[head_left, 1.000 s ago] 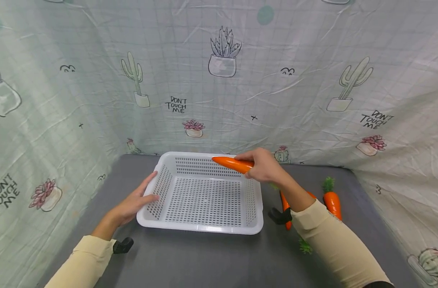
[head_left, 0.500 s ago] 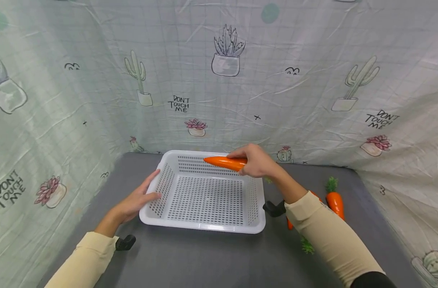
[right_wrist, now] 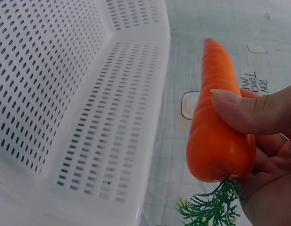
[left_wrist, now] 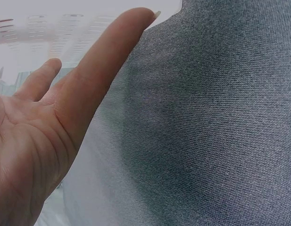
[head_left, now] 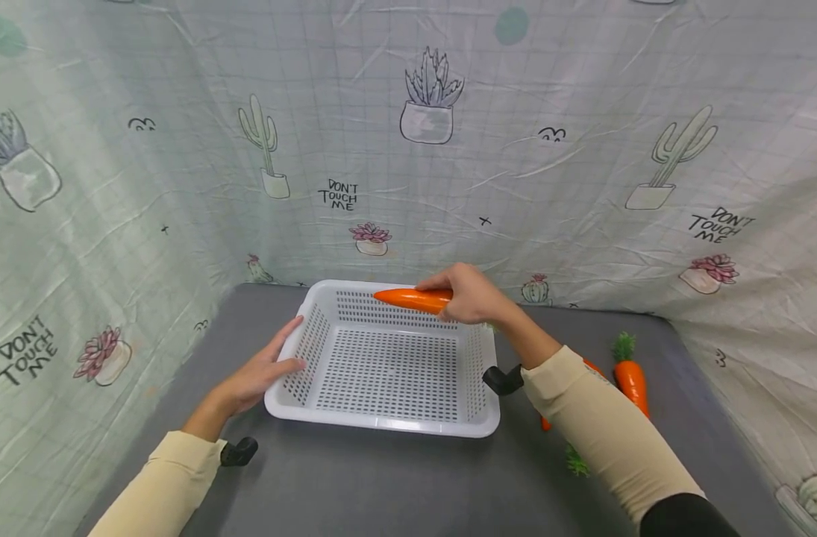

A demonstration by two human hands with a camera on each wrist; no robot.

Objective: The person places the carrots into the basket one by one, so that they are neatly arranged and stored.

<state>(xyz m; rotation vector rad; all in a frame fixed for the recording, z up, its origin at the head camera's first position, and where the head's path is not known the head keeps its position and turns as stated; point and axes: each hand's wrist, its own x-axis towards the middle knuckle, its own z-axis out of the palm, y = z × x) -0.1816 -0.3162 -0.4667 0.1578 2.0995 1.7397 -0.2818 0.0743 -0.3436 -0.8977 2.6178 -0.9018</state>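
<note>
A white perforated plastic basket lies on the grey surface in the head view. My left hand rests on its left rim, thumb extended over the edge and fingers straight along the side. In the left wrist view, the thumb reaches straight up to the basket. My right hand holds an orange carrot above the basket's back right part, its tip pointing left. From the right wrist, the thumb presses on the carrot, whose green leafy top hangs below.
Another carrot with a green top lies on the grey surface at the right. More orange pieces and a green top show partly behind my right sleeve. A cactus-printed curtain encloses the back and sides.
My right hand has moved left with the carrot, farther over the basket. The left hand stays at the left rim. The whole head view has shifted slightly.
</note>
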